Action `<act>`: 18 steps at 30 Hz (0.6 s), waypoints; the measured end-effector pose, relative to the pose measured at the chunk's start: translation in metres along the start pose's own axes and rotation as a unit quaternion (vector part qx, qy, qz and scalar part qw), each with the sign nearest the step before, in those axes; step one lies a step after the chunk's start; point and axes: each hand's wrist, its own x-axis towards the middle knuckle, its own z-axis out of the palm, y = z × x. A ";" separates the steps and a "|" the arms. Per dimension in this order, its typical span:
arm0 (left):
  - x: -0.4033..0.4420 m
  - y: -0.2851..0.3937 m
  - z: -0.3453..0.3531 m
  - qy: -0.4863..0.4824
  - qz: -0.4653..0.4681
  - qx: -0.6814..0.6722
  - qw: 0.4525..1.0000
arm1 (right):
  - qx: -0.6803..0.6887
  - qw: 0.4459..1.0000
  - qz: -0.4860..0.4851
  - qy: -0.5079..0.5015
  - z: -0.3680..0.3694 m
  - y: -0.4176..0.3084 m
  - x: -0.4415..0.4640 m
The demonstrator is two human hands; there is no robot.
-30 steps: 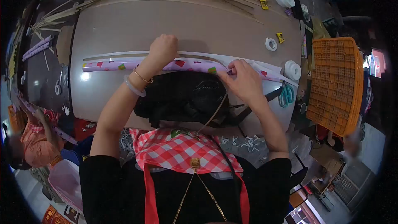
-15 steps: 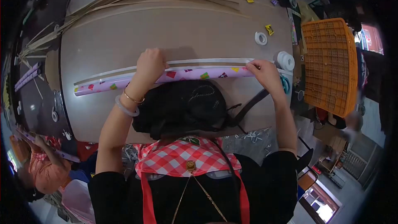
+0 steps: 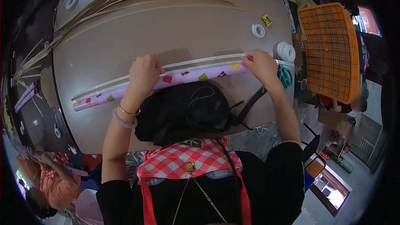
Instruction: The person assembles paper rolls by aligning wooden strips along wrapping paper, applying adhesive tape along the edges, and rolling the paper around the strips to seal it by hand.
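A long roll of pink wrapping paper (image 3: 183, 77) with colored motifs lies across the table, tilted up to the right. Along its far side run a white edge and a brown strip (image 3: 196, 63). My left hand (image 3: 144, 73) is closed at the roll's left half, its fingertips curled at the far edge. On the roll's right end, my right hand (image 3: 259, 66) pinches the edge with thumb and fingers. Part of the roll is hidden beneath my left hand. A black bag (image 3: 183, 110) lies just on the near side of the roll.
Rolls of white tape (image 3: 286, 52) and teal-handled scissors (image 3: 284, 77) lie right of my right hand. Long brown strips (image 3: 137, 6) spread over the far table. An orange crate (image 3: 329, 54) stands at the right. Another person (image 3: 58, 179) works at lower left.
The view has turned slightly, so the roll now slants more, its left end lower in view. My left hand has shifted a little left; my right hand now bends more over the roll's end.
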 end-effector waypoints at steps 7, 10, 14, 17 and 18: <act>-0.001 0.010 -0.004 -0.019 -0.011 -0.010 1.000 | 0.004 1.000 -0.017 0.022 0.002 0.004 -0.002; -0.002 0.011 -0.004 -0.012 -0.012 -0.007 1.000 | -0.014 1.000 -0.010 0.019 0.002 0.001 -0.001; -0.001 0.007 -0.004 -0.026 -0.014 -0.009 1.000 | -0.022 0.999 -0.011 0.025 0.010 0.006 0.004; -0.002 0.008 -0.005 -0.014 0.002 -0.003 1.000 | -0.018 1.000 0.000 0.012 0.009 0.004 0.005; -0.002 0.008 -0.007 -0.014 0.006 -0.003 1.000 | -0.018 1.000 0.003 0.014 0.010 0.000 0.006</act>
